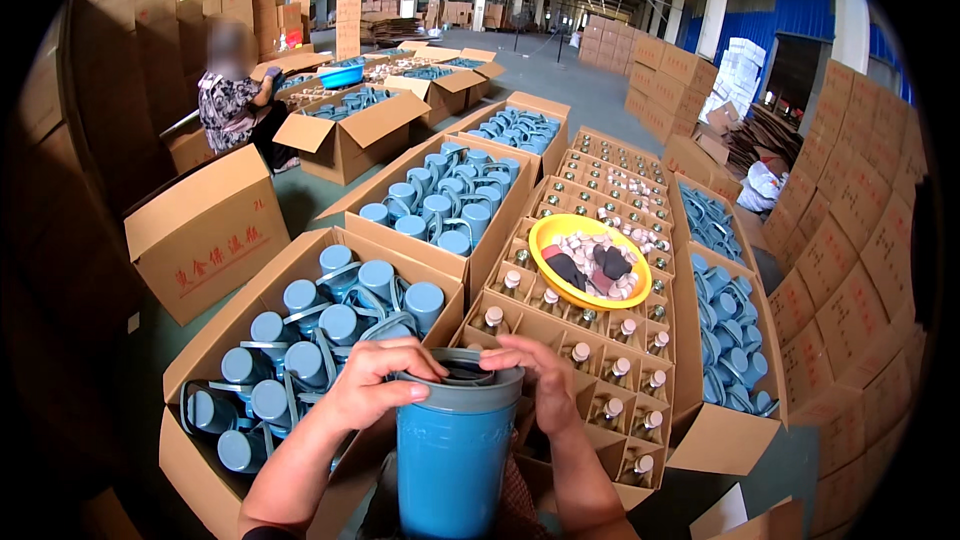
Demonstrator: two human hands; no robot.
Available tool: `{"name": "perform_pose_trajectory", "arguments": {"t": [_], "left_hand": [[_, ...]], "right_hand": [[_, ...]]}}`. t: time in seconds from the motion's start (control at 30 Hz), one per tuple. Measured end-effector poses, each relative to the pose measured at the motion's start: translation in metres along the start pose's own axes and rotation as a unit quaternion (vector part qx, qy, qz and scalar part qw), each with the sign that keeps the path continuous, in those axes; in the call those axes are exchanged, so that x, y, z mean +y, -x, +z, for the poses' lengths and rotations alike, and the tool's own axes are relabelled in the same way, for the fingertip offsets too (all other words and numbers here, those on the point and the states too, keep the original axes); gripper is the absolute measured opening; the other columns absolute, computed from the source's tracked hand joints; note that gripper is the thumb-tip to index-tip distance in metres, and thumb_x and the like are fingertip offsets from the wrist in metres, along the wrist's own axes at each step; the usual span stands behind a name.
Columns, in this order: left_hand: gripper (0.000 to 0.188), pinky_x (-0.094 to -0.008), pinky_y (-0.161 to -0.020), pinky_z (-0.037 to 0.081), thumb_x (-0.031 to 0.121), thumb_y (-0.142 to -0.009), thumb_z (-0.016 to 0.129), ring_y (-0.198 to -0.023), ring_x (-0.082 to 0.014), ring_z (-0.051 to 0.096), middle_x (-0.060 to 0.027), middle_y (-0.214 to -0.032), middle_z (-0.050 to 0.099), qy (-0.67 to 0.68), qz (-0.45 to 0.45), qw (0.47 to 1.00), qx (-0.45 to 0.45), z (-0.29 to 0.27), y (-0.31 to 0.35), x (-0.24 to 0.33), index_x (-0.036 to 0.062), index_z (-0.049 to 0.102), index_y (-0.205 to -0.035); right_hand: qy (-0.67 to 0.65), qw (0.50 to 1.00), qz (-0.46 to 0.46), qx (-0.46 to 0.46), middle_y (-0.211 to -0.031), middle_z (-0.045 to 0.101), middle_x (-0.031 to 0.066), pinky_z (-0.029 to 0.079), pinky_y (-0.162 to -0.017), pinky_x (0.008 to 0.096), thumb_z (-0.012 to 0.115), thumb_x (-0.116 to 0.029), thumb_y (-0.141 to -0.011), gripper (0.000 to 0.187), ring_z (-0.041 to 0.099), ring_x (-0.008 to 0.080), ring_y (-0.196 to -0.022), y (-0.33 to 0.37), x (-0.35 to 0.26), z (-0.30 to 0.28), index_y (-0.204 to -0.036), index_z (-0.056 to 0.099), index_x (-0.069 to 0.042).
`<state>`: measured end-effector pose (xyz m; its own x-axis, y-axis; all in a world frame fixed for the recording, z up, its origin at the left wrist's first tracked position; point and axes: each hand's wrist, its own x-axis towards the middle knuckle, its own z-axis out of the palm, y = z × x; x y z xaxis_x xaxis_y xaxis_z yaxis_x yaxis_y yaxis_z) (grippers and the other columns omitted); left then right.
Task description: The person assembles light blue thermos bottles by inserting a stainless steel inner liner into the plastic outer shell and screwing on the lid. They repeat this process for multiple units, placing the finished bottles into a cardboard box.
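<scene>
A blue thermos casing with a grey collar stands upright in front of me. My left hand pinches the collar at its left side, the thumb outside and the fingertips over the inner edge. On the opposite side my right hand curves around the same collar, its fingertips reaching over the top. A dark grey ring-shaped part shows inside the mouth between my fingers; its lower portion is hidden. Close to my left forearm is an open carton of blue thermos tops with handles. Beside my right hand, a divided carton holds glass flask liners with pale stoppers.
A yellow basin of pale stoppers and dark gloves rests on the divided cartons. More cartons of blue parts extend ahead and right. A person sits at far left near a blue basin. Stacked boxes line the right.
</scene>
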<state>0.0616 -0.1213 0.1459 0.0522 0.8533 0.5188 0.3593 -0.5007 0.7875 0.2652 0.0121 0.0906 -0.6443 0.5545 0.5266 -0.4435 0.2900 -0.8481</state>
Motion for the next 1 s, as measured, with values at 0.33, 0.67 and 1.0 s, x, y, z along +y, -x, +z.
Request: {"name": "perform_pose_trajectory", "arguments": {"t": [0.33,0.67,1.0], "left_hand": [[0.016,-0.0351,-0.072,0.046,0.018,-0.080,0.065,-0.076,-0.0234,0.058,-0.0096,-0.088,0.065,-0.106,0.123,0.986,0.035,0.003,0.001,0.000,0.0036,0.069,-0.082],[0.027,-0.0372,-0.067,0.050,0.031,-0.077,0.068,-0.076,-0.0276,0.061,-0.0092,-0.082,0.062,-0.356,0.132,0.924,-0.045,0.048,-0.041,0.029,0.0058,0.070,-0.087],[0.019,-0.0387,-0.065,0.050,0.020,-0.075,0.064,-0.075,-0.0295,0.062,-0.0149,-0.082,0.061,-0.435,0.093,0.892,-0.083,0.061,-0.053,0.049,0.0007,0.063,-0.072]], "right_hand": [[0.010,0.996,0.038,-0.074,-0.105,0.065,0.0248,0.035,-0.105,0.0427,0.026,-0.070,-0.090,0.091,0.054,0.0329,-0.116,-0.007,-0.003,0.002,-0.139,0.034,0.006],[-0.224,0.966,0.118,-0.057,-0.129,0.052,0.0251,0.031,-0.108,0.0406,0.014,-0.081,-0.081,0.105,0.046,0.0320,-0.125,-0.018,0.046,0.011,-0.139,0.037,0.004],[-0.398,0.907,0.136,0.019,-0.129,0.051,0.0275,0.032,-0.108,0.0440,0.019,-0.077,-0.085,0.098,0.047,0.0355,-0.125,-0.028,0.053,0.016,-0.130,0.048,0.005]]}}
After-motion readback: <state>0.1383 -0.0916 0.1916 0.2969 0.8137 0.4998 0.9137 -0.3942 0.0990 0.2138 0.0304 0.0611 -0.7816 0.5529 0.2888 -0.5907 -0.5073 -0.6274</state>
